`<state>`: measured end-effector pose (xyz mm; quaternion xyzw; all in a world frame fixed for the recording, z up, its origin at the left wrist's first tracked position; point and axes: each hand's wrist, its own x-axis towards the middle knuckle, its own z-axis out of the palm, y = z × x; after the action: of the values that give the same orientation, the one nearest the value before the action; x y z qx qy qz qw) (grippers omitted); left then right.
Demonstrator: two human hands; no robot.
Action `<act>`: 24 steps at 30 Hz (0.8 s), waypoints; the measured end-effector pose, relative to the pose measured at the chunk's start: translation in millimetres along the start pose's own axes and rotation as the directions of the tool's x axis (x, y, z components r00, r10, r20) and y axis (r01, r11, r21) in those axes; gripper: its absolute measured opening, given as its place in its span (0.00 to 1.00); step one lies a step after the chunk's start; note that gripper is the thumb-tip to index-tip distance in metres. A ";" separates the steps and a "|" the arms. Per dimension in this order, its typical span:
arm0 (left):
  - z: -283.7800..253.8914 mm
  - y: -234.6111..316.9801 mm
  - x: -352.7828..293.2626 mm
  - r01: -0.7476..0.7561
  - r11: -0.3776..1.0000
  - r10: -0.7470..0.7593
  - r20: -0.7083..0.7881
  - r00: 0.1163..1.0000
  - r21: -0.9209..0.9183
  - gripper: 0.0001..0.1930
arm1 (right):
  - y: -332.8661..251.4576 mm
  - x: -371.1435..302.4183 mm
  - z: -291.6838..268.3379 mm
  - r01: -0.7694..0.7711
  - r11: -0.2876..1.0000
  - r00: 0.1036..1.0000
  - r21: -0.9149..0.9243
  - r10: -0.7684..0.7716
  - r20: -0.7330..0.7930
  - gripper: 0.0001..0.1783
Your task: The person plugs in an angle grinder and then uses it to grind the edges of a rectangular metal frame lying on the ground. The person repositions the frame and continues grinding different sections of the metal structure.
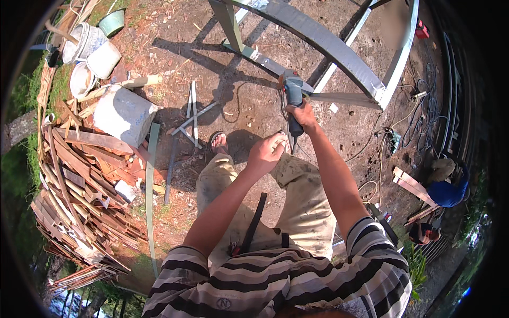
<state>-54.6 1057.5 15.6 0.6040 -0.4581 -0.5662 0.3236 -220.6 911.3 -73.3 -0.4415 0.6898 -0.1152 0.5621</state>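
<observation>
My right hand (304,114) is wrapped round the body of an angle grinder (293,89). The tool's grey-and-dark head points away from me, beside a curved metal frame (328,45). Its black rear end reaches back toward my knee. Close to that end, my left hand (266,153) is closed with its fingers curled together. Whatever those fingers hold, if anything, is too small or hidden to make out. A dark cord (241,100) loops on the dirt beyond my hands.
Wood scraps (79,175) lie heaped at the left, near a stained white drum (123,115) and several buckets (104,59). Thin metal strips (194,116) lie by my foot. Cables (421,114) tangle at the right, where a person in blue (449,191) crouches.
</observation>
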 end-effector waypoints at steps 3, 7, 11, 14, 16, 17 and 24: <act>5.1 -27.6 61.7 -0.182 0.979 0.180 0.025 0.983 0.091 0.12 | 37.1 67.0 24.3 -0.059 0.988 0.998 0.145 0.062 -0.016 0.31; 0.2 -85.1 91.8 -0.355 0.891 0.349 0.073 0.934 0.284 0.13 | 98.4 158.2 39.7 -0.021 0.988 0.990 -0.150 0.000 -0.141 0.32; -5.4 -103.8 110.6 -0.642 0.677 0.526 0.373 0.764 0.360 0.13 | 119.0 195.1 65.2 0.045 0.993 0.990 -0.109 -0.059 -0.128 0.37; 0.2 -122.2 147.2 -0.732 0.591 0.610 0.407 0.680 0.338 0.12 | 121.7 210.8 82.7 0.075 0.990 0.986 -0.116 -0.091 -0.138 0.37; 3.6 -131.9 176.7 -0.762 0.563 0.630 0.431 0.646 0.319 0.11 | 107.1 212.7 91.9 0.125 0.973 0.978 -0.196 -0.154 -0.138 0.38; 9.1 -138.1 188.6 -0.790 0.532 0.662 0.431 0.613 0.306 0.10 | 110.7 216.2 95.3 0.171 0.956 0.964 -0.240 -0.212 -0.158 0.35; 31.9 -113.9 186.6 -0.828 0.553 0.741 0.403 0.537 0.088 0.08 | 115.2 228.1 108.1 0.096 0.987 0.978 -0.127 -0.117 -0.170 0.39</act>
<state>-75.9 932.2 -165.1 0.2678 -0.7994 -0.3799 0.3808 -176.1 846.5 -339.4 -0.4986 0.7178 -0.1428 0.4645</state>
